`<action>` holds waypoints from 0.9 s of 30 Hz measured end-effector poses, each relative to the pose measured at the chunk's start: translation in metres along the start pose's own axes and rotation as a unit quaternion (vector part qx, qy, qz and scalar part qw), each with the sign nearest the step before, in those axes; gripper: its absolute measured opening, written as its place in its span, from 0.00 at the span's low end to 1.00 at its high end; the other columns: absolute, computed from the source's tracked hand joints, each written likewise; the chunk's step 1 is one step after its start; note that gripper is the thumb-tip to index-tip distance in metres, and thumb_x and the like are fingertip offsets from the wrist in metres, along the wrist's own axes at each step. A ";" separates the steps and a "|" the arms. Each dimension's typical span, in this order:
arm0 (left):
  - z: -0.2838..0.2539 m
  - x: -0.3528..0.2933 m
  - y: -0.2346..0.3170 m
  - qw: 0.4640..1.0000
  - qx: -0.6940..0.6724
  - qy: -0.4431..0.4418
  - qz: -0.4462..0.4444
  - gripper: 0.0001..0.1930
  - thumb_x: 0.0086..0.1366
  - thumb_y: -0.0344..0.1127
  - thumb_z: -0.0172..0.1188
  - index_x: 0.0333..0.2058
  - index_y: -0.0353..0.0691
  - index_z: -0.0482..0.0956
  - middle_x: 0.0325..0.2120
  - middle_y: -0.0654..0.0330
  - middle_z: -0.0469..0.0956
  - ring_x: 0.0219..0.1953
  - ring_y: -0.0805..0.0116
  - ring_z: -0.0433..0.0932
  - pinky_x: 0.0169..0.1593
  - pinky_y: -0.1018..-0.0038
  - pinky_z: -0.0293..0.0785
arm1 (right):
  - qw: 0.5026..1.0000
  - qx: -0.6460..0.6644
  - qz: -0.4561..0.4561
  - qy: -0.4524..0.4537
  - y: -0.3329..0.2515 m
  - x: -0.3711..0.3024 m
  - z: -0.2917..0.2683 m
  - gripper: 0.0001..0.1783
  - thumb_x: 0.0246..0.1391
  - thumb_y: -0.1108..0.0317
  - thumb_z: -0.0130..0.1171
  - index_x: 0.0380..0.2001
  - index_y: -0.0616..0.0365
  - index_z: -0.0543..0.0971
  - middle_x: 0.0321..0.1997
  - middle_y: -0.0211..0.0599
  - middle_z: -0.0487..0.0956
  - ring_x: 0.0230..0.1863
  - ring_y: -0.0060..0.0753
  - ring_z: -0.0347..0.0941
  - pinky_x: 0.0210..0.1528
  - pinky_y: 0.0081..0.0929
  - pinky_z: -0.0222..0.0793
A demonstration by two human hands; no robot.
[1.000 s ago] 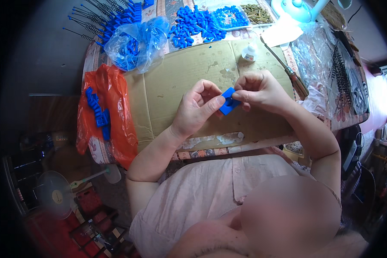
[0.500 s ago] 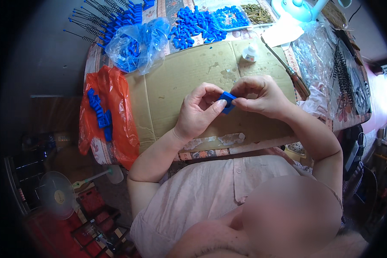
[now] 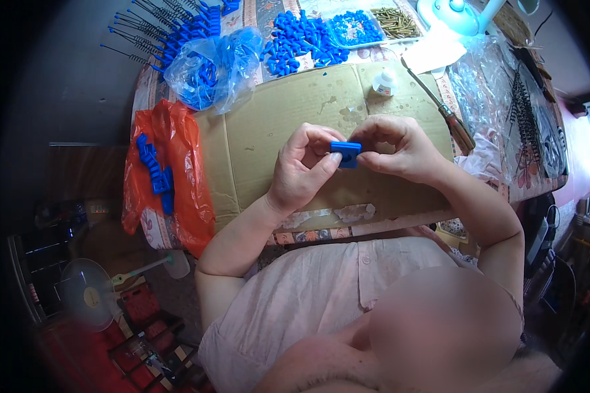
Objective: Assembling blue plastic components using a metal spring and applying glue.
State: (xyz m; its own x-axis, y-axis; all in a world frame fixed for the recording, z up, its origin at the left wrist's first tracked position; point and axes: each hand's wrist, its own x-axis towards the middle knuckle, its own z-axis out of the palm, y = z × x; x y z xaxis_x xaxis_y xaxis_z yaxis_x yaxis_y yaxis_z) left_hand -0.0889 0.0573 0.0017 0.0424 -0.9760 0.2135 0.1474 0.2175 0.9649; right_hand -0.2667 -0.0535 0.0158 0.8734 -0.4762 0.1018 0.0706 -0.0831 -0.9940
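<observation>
Over the cardboard sheet, a small square blue plastic piece is held up between both hands. My left hand pinches its left side, the thumb lying on the near face. At the right edge, the thumb and fingers of my right hand close in a pinch; its fingertips partly hide behind the piece. A dark opening or recess shows on the face toward me. Beyond my right hand stands a small white bottle.
A red plastic bag with blue parts lies left. Along the back are a clear bag of blue pieces, blue cone-like parts, a tray, brass-coloured pins and a lamp. A wooden-handled tool lies right.
The blue piece has turned between my fingers, from a tilted position to nearly level, with its top edge now showing. Both hands stay in about the same place.
</observation>
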 end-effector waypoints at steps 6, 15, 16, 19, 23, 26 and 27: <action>-0.002 0.000 -0.002 0.999 -0.011 -0.006 0.030 0.10 0.58 0.20 0.51 0.38 0.39 0.65 0.40 0.53 0.69 0.41 0.71 0.71 0.47 0.74 0.70 | 0.998 0.054 0.028 0.017 0.004 0.001 0.001 0.12 0.46 0.75 0.60 0.37 0.62 0.75 0.35 0.31 0.78 0.37 0.19 0.73 0.42 0.20 0.69; 0.001 -0.002 -0.004 0.995 0.061 0.001 0.076 0.11 0.57 0.18 0.54 0.38 0.37 0.66 0.40 0.56 0.67 0.41 0.75 0.71 0.45 0.80 0.72 | 0.996 -0.062 -0.050 0.037 0.003 0.002 0.002 0.07 0.46 0.75 0.61 0.31 0.62 0.76 0.28 0.31 0.78 0.31 0.17 0.73 0.36 0.19 0.69; 0.001 -0.002 -0.005 0.995 0.061 0.001 0.076 0.11 0.57 0.18 0.54 0.38 0.37 0.66 0.40 0.56 0.67 0.41 0.75 0.71 0.45 0.80 0.72 | 0.996 -0.064 -0.056 0.042 0.004 0.001 0.002 0.07 0.47 0.75 0.61 0.31 0.62 0.76 0.27 0.31 0.78 0.31 0.16 0.73 0.35 0.19 0.69; 0.001 -0.002 -0.004 0.996 0.053 0.001 0.071 0.11 0.57 0.19 0.54 0.38 0.36 0.67 0.39 0.57 0.67 0.40 0.76 0.71 0.44 0.81 0.71 | 0.995 -0.070 -0.059 0.048 0.003 0.001 0.003 0.06 0.47 0.75 0.61 0.30 0.61 0.76 0.26 0.31 0.78 0.30 0.16 0.73 0.34 0.18 0.68; 0.003 -0.001 0.005 0.997 0.071 0.005 0.033 0.09 0.58 0.22 0.55 0.37 0.36 0.70 0.39 0.59 0.69 0.38 0.79 0.69 0.41 0.82 0.68 | 0.994 -0.068 -0.062 0.056 0.004 0.000 0.004 0.05 0.47 0.75 0.61 0.29 0.62 0.76 0.25 0.31 0.78 0.30 0.15 0.73 0.33 0.18 0.68; 0.005 -0.002 0.004 0.998 0.058 0.018 0.014 0.07 0.58 0.24 0.55 0.36 0.36 0.71 0.38 0.59 0.70 0.36 0.80 0.69 0.40 0.83 0.66 | 0.998 -0.004 -0.034 0.059 0.005 0.000 0.006 0.05 0.47 0.75 0.61 0.28 0.62 0.76 0.25 0.30 0.78 0.29 0.15 0.72 0.32 0.17 0.67; 0.005 -0.002 0.003 0.999 0.045 0.024 0.012 0.06 0.58 0.24 0.55 0.36 0.36 0.72 0.38 0.60 0.71 0.35 0.80 0.69 0.40 0.83 0.66 | 0.998 -0.003 -0.034 0.058 0.005 0.000 0.006 0.05 0.47 0.75 0.61 0.28 0.62 0.76 0.25 0.30 0.78 0.29 0.15 0.72 0.32 0.17 0.67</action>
State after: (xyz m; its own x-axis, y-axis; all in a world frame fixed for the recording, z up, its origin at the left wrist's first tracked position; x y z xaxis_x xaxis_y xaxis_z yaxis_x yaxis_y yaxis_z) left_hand -0.0930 0.0594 0.0054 0.0915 -0.9687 0.2306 0.0575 0.2363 0.9700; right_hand -0.2634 -0.0485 0.0101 0.8047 -0.5681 0.1723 0.1234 -0.1238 -0.9846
